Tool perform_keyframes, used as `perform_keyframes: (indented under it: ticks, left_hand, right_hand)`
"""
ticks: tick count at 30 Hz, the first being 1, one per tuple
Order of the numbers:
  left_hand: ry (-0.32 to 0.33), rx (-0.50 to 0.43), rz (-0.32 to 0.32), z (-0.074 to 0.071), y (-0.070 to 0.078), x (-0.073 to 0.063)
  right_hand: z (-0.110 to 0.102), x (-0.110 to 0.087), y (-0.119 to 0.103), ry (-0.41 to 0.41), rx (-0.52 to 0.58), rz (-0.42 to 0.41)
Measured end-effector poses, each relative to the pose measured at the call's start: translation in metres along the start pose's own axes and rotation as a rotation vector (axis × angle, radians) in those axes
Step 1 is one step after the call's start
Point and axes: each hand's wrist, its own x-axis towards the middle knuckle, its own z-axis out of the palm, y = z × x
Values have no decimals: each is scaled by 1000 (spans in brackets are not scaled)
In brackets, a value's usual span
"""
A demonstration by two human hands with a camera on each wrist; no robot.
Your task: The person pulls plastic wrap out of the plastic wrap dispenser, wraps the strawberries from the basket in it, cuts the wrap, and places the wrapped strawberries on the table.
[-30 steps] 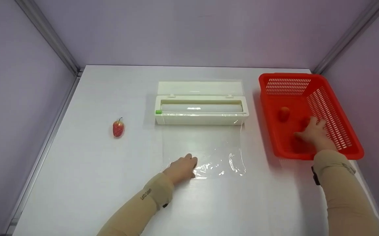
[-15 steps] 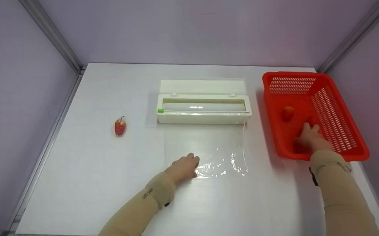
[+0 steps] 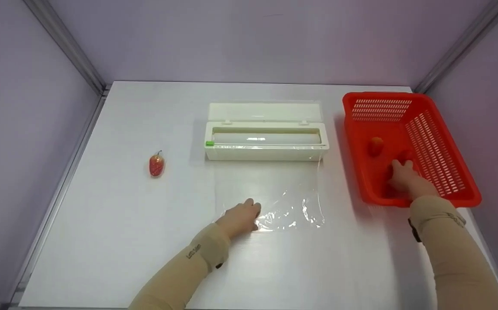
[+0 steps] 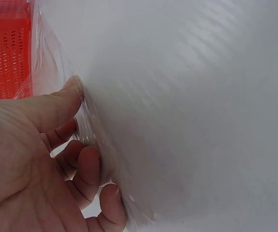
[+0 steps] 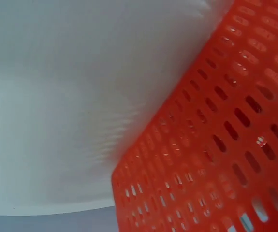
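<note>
My left hand (image 3: pixel 239 218) pinches the near edge of a clear sheet of cling film (image 3: pixel 290 213), which runs out over the table from a white dispenser (image 3: pixel 266 153). In the left wrist view, thumb and fingertips gather the film (image 4: pixel 56 55) into creases. My right hand (image 3: pixel 410 180) reaches down inside the red basket (image 3: pixel 354 181), fingers bent downward. Just past its fingertips lies a small red fruit (image 3: pixel 406 155); an orange-red fruit (image 3: pixel 376 146) lies farther left. I cannot tell whether the right fingers hold anything. Only the basket's slotted wall (image 5: pixel 216 140) fills much of the right wrist view.
A strawberry (image 3: pixel 156 165) with a stem, shiny as if wrapped, lies on the white table (image 3: pixel 102 224) at the left. The dispenser's lid (image 3: pixel 265 112) stands open behind its film roll (image 3: pixel 266 138). A green slide cutter (image 3: pixel 210 143) sits at its left end. Pale walls enclose the table.
My right hand has shifted slightly left inside the basket, and the red fruit beyond its fingertips shows more clearly. My left hand stays on the film's edge.
</note>
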Motion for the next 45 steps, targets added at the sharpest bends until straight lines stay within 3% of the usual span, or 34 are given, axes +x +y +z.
perform_keyframes:
  ticks: [7, 14, 21, 27, 34, 41, 45]
  left_hand:
    - [9, -7, 8, 0, -2, -3]
    - [5, -9, -12, 0, 1, -4]
    - [35, 1, 32, 0, 1, -8]
    - [73, 33, 62, 6, 0, -14]
    - [83, 69, 70, 5, 1, -15]
    - [84, 64, 70, 8, 2, -14]
    - [96, 56, 55, 9, 2, -13]
  right_hand:
    - [-7, -9, -26, 109, -77, -128]
    - [-19, -24, -62, 121, -63, -143]
    - [-15, -30, -104, 196, -81, -180]
    - [1, -27, -140, 257, -109, -233]
    - [32, -16, -178, 248, -195, -441]
    - [62, -10, -200, 181, -244, -532]
    - [83, -7, -208, 205, -293, -633]
